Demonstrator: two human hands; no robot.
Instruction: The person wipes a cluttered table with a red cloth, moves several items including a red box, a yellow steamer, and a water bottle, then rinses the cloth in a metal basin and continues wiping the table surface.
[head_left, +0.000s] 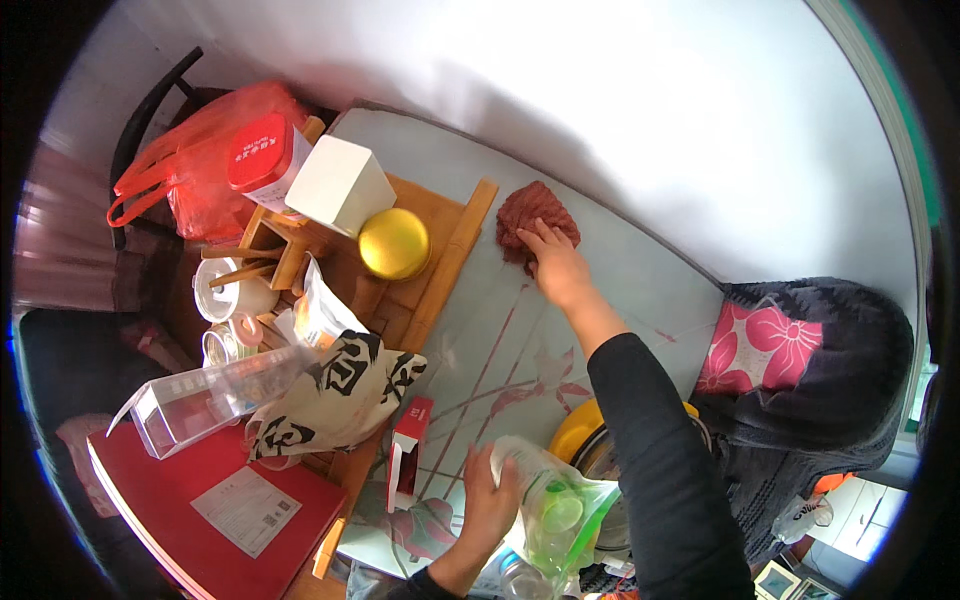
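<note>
My right hand (559, 262) presses its fingers onto a crumpled reddish-brown cloth (534, 214), which lies on a pale glass-like tabletop (465, 405) with a pink flower print. Lower down, my left hand (487, 499) grips the edge of a clear plastic pouch (551, 499) with green printing. Beside that pouch, partly hidden by my right forearm, is a yellow-rimmed round container (574, 435). A small red box (409, 454), open at one end, lies left of my left hand.
To the left, a bamboo rack (450, 262) carries a gold-lidded tin (394, 244), a white box (341, 184) and a red-lidded canister (259, 154). A printed cloth bag (337, 397), clear plastic box (217, 397) and red folder (300, 480) lie nearer. A draped chair (840, 360) stands right.
</note>
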